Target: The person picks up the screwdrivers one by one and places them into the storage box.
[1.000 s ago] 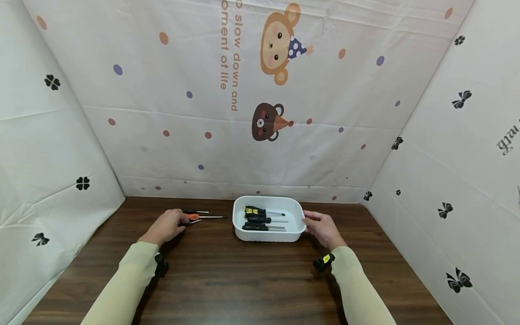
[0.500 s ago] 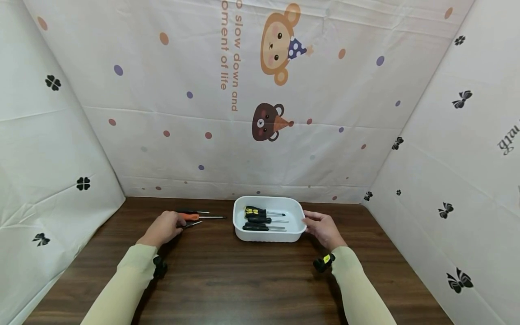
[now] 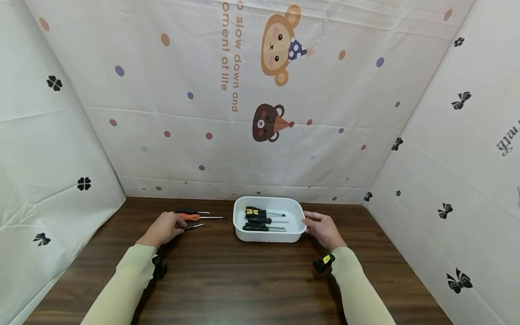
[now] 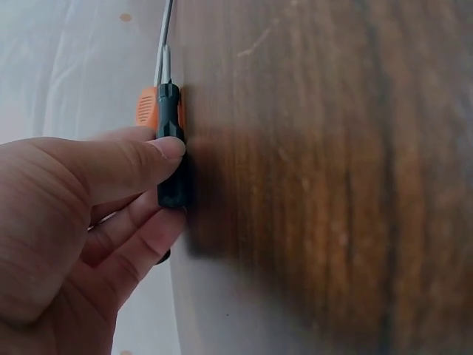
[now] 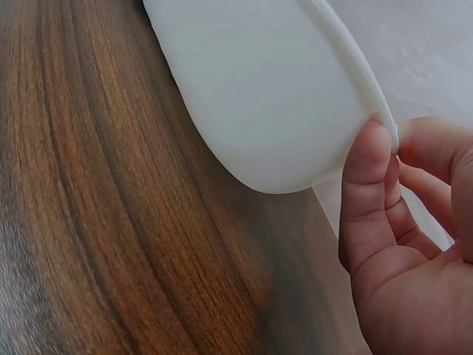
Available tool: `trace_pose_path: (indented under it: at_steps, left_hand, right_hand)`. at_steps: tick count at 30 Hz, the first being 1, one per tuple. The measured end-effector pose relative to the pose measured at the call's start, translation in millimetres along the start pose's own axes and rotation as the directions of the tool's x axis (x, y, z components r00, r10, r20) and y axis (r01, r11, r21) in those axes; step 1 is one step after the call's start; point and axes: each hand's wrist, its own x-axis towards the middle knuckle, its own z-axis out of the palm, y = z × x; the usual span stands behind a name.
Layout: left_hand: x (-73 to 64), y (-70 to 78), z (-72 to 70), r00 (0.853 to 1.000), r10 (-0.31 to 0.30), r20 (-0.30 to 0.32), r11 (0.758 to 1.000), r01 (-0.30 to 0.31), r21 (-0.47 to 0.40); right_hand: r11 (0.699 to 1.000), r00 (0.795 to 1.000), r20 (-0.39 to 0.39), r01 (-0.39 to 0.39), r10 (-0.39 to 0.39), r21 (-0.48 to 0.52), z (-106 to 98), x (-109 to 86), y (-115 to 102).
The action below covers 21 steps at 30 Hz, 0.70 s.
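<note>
At the left of the table, my left hand (image 3: 163,229) pinches the black handle of a small screwdriver (image 4: 170,111) between thumb and fingers; its short metal shaft points right in the head view. Just beyond it lie an orange-handled screwdriver (image 3: 189,217) and a dark, thin tool (image 3: 192,211), whose left end is by the hand. A white plastic tray (image 3: 266,238) stands at the centre back. Inside are several screwdrivers, one with a black and yellow handle (image 3: 254,211), others with black handles (image 3: 255,227). My right hand (image 3: 322,230) pinches the tray's right rim between thumb and fingers.
The dark wooden table (image 3: 243,280) is enclosed by a printed cloth at the back (image 3: 227,149) and white cloths at the left (image 3: 44,158) and right (image 3: 430,176). The tray stands near the back cloth.
The small black screwdriver has shifted slightly towards the person, apart from the orange one, with my left hand moving a little left and down. The right hand and tray stay put.
</note>
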Motion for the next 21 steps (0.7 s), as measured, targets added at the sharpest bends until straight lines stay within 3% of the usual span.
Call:
trace_pose_path:
  at_steps: [6, 21]
  left_hand:
    - [0.2, 1.8, -0.7, 1.000, -0.018, 0.014, 1.000, 0.018, -0.009]
    - [-1.4, -1.7, 0.3, 0.999, -0.031, 0.036, 0.998, 0.033, -0.060]
  right_hand:
    - [0.998, 0.999, -0.008, 0.038, -0.038, 0.050, 2.0, 3.9, 4.3]
    - [0.998, 0.999, -0.009, 0.044, -0.044, 0.039, 2.6, 2.8, 4.3]
